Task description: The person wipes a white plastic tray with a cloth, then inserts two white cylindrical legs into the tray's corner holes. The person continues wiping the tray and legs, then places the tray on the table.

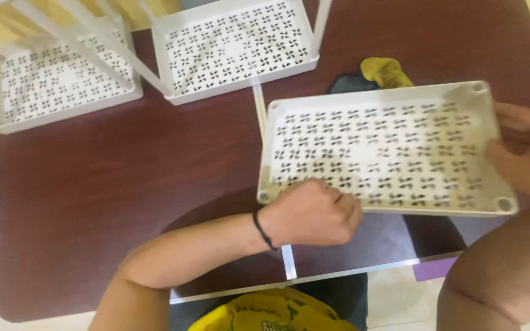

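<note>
From the head view, the white perforated tray (387, 147) lies on the dark red surface (124, 171), long axis running 9 to 3 o'clock. The left hand (314, 213) clamps its near edge at 7 o'clock; the right hand (526, 156) grips the short end at 3 o'clock, both equally close

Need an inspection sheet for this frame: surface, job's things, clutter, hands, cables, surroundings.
Surface: dark red-brown wooden table.
Job's things: white perforated plastic shelf tray, flat on the table, held at both ends.
Clutter: two more white perforated trays with posts; yellow-and-black cloth; white rod.
Hands: left hand closed on near-left rim; right hand grips right edge.
Cables: nothing seen.
Surroundings: pale floor.
</note>
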